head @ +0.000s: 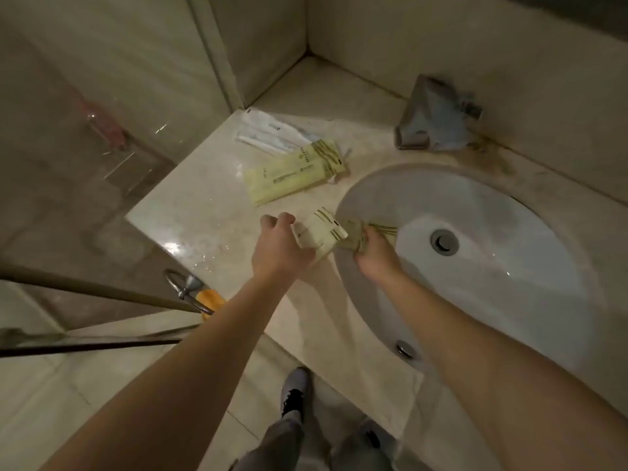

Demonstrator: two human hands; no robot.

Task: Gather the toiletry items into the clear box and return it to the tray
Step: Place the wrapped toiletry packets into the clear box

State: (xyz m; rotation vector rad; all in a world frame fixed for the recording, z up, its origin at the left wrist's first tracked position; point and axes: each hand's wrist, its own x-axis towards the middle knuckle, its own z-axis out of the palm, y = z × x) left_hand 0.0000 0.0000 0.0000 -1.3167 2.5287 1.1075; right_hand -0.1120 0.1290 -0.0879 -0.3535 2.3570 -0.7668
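Note:
My left hand point(278, 246) grips a small pale yellow toiletry packet point(321, 232) just above the counter's front, beside the sink's left rim. My right hand point(375, 253) is closed on a bundle of similar yellow packets point(360, 232) over the basin's left edge, touching the left hand's packet. Two long yellow packets point(292, 171) lie flat on the counter farther back. Behind them rest clear plastic-wrapped white items point(272, 134). I see no clear box or tray in this view.
A white oval sink point(475, 205) with a metal drain point(444, 242) fills the right of the beige marble counter point(204, 212). A chrome faucet point(435, 117) stands at the back wall. A glass shower panel point(102, 147) and door handle point(185, 287) are on the left.

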